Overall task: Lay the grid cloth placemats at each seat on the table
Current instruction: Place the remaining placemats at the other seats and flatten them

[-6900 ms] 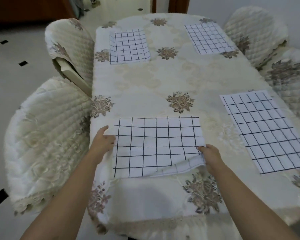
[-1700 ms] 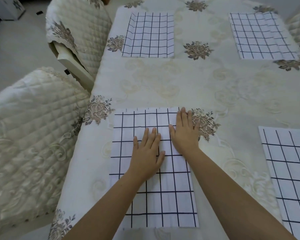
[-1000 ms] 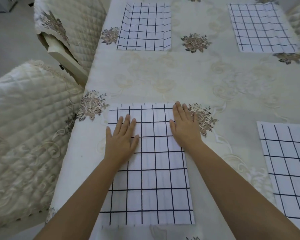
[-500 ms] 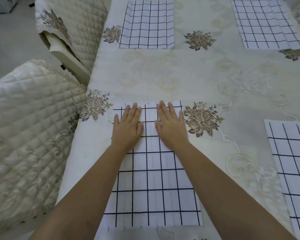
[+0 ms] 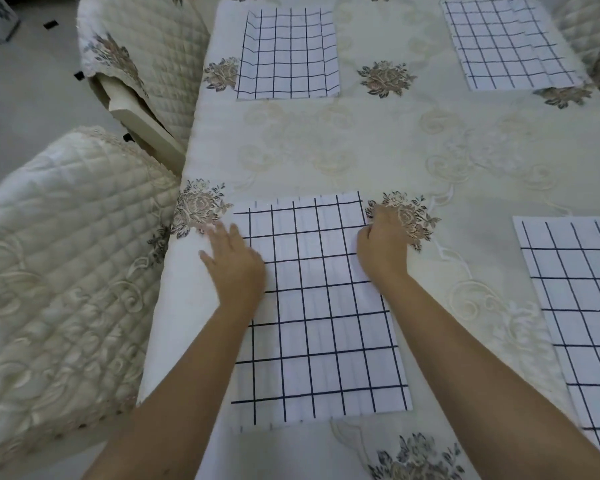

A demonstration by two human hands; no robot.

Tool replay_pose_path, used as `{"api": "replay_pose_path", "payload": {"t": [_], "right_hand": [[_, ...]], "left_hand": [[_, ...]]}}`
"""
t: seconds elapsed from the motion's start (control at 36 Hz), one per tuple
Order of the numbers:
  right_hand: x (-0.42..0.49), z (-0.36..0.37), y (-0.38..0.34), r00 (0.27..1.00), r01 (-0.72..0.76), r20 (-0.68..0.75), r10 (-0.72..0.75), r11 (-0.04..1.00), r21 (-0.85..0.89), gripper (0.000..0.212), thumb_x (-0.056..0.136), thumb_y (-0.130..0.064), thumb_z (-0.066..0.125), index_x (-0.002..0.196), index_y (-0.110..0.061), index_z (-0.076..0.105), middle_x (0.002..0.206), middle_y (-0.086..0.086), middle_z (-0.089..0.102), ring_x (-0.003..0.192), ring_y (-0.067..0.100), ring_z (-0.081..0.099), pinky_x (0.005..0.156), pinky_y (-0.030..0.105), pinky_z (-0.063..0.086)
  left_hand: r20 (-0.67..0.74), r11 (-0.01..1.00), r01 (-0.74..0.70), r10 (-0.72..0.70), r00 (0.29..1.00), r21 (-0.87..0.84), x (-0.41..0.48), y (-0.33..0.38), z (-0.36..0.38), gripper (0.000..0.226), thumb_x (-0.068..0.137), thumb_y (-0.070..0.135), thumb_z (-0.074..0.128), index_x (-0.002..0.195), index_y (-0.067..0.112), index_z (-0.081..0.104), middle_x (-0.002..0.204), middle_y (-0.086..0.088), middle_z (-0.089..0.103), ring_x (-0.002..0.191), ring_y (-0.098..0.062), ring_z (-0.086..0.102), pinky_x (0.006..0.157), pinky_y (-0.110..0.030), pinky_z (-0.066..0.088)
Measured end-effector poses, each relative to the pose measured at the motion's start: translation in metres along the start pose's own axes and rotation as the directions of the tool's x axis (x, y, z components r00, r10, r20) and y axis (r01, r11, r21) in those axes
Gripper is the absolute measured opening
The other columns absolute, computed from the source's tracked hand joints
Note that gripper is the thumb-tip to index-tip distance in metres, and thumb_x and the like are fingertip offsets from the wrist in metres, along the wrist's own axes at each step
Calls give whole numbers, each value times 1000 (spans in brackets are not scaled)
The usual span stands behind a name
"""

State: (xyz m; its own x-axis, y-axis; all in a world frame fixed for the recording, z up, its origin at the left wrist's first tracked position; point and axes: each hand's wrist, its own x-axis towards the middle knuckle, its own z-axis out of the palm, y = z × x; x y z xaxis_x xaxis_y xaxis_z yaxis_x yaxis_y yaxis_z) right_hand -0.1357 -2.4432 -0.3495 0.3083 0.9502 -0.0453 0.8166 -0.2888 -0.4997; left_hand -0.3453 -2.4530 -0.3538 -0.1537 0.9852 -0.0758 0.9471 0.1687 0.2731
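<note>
Left grip point(image 5: 234, 268): flat, fingers spread and straight, palm down on the left edge of the near mat point(image 5: 319, 306), partly over onto the tablecloth point(image 5: 361, 150). Slightly blurred.

Right grip point(image 5: 381, 251): fingers curled, sitting on the near mat's right edge close to its far-right corner, next to a stitched flower point(image 5: 406, 216). Can't tell if it pinches the cloth or just rests on it.

Near mat: flat on the worktop, long side running away from the camera, at the near-left seat beside a quilted chair point(image 5: 66, 265).

Other mats, all on the worktop and well apart:
- far-left mat point(image 5: 288, 53), by the second chair point(image 5: 142, 57), left edge creased
- far-right mat point(image 5: 510, 43), a strip along its right side folded over
- right mat point(image 5: 579, 323), flat, cut off by the frame edge
</note>
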Motion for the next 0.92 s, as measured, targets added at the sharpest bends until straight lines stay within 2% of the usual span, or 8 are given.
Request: {"api": "replay_pose_path", "payload": {"t": [0.14, 0.22, 0.39, 0.53, 0.67, 0.72, 0.83, 0.92], "right_hand": [[-51, 33, -32, 967, 243, 119, -224, 953, -179, 45, 77, -15, 41, 114, -3, 64, 124, 14, 62, 114, 29, 61, 86, 48, 52], [-75, 47, -26, 953, 287, 174, -248, 921, -263, 49, 79, -20, 38, 120, -8, 62, 130, 8, 59, 120, 26, 57, 89, 47, 51], [-76, 41, -11, 959, 265, 176, -222, 922, -282, 55, 91, -32, 25, 138, -13, 45, 147, 3, 41, 136, 26, 39, 104, 52, 36], [-72, 27, 17, 969, 214, 184, -165, 933, -291, 66, 89, -42, 8, 149, -16, 20, 157, -1, 14, 146, 24, 13, 113, 51, 17], [-73, 19, 25, 975, 196, 153, -161, 947, -254, 67, 89, -40, 5, 148, -14, 20, 157, 0, 14, 146, 22, 12, 114, 51, 16], [-73, 20, 22, 981, 172, 131, -142, 952, -253, 66, 89, -38, 8, 147, -11, 26, 156, 3, 21, 144, 25, 19, 111, 55, 20], [-80, 22, 3, 994, 102, 64, -87, 945, -311, 60, 87, -32, 25, 133, -2, 49, 143, 14, 45, 133, 37, 39, 101, 66, 27], [-98, 31, -18, 980, 196, 94, -174, 918, -345, 55, 85, -28, 30, 129, -5, 54, 138, 11, 52, 128, 34, 47, 95, 63, 38]], "left_hand": [[71, 935, -352, 355, 932, -54, -35, 44, 16, 48, 84, 10, 46, 130, -2, 49, 142, -19, 44, 132, -35, 41, 99, -58, 38], [191, 912, -409, 403, 895, -7, -46, 37, 34, 65, 77, 22, 68, 135, 4, 45, 144, -14, 44, 133, -29, 41, 100, -53, 41], [230, 915, -403, 396, 889, -19, -46, 31, 32, 77, 80, 45, -7, 149, 18, 14, 158, 1, 4, 146, -15, 0, 116, -47, 4], [227, 924, -382, 372, 900, -1, -44, 5, 27, 81, 78, 54, -3, 150, 18, 9, 159, 1, -1, 146, -16, -4, 115, -50, 1], [236, 931, -365, 355, 904, -5, -43, -8, 16, 77, 82, 51, 1, 150, 15, 7, 158, -3, -4, 146, -20, -8, 115, -52, -1], [263, 915, -399, 372, 890, 55, -44, -9, 20, 79, 80, 48, -2, 150, 13, 9, 158, -6, 0, 146, -24, -4, 114, -55, 4], [218, 892, -429, 395, 892, 139, -45, -2, 21, 62, 87, 34, 26, 137, 0, 43, 145, -20, 38, 134, -37, 36, 98, -65, 32], [181, 877, -464, 439, 880, 126, -55, 11, 20, 56, 85, 26, 31, 131, 0, 49, 140, -18, 46, 131, -34, 43, 96, -64, 36]]}}
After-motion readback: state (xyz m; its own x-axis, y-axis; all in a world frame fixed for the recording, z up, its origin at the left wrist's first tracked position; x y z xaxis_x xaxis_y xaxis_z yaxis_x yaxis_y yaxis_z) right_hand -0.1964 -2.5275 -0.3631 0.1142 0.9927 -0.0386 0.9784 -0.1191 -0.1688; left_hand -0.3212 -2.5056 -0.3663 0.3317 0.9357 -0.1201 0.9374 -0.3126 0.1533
